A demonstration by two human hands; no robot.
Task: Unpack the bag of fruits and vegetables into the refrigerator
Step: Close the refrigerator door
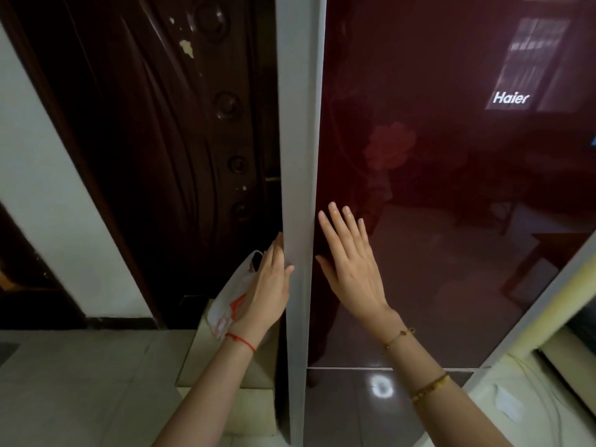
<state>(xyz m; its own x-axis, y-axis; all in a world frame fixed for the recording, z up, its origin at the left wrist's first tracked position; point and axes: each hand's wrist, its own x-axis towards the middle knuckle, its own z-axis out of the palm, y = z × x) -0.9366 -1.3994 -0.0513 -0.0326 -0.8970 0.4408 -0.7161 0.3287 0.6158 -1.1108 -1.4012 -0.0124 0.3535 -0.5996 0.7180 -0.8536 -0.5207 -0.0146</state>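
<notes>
A dark red glossy refrigerator door (pixel 435 156) with a grey side edge (pixel 298 156) fills the middle and right. My left hand (pixel 272 282) wraps around that grey edge, fingers hooked behind it. My right hand (pixel 351 262) lies flat and spread on the red door front, holding nothing. A white plastic bag (pixel 229 301) with red print sits on a pale box (pixel 225 359) just left of the fridge, partly hidden by my left wrist. Its contents are not visible.
A dark brown door (pixel 161 140) stands left of the fridge, next to a white wall (pixel 48 195). Pale floor tiles (pixel 80 382) spread at lower left. A lower fridge door (pixel 371 408) begins below a seam. A pale appliance (pixel 532 382) stands at lower right.
</notes>
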